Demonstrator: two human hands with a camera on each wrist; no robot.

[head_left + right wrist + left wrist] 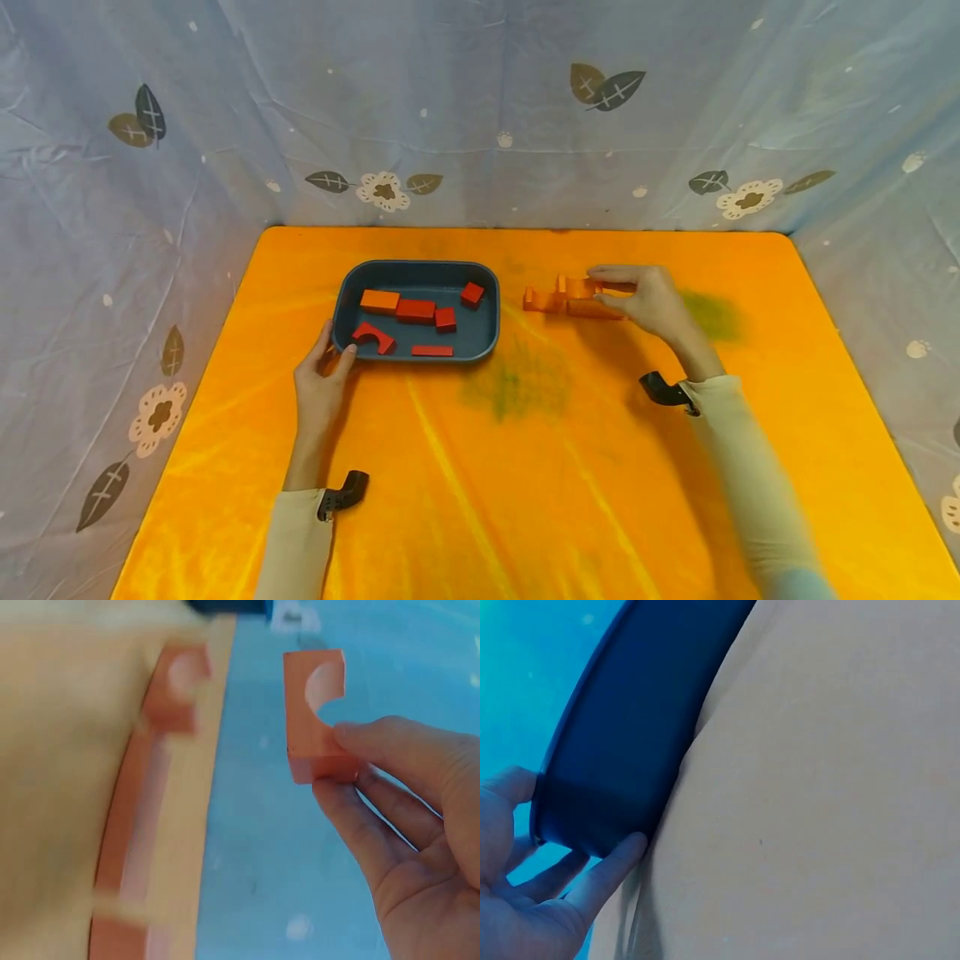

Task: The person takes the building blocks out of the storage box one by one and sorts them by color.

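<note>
My left hand (318,387) grips the near left corner of a dark blue tray (420,269). The left wrist view shows thumb and fingers on either side of its wall (622,735). In the right hand (652,300) an orange arch block (298,712) is pinched by one end between thumb and fingers, its curved notch facing sideways in the right wrist view. Below that hand, in the head view, a long orange block (595,309) lies on the yellow cloth, and a second orange arch block (543,301) is just to its left.
Inside the tray lie an orange block (380,302), a red block (416,312), two small red cubes (472,294), a red arch (373,337) and a thin red strip (432,351). Patterned grey curtains (495,100) hang behind and beside the yellow-covered table (480,500).
</note>
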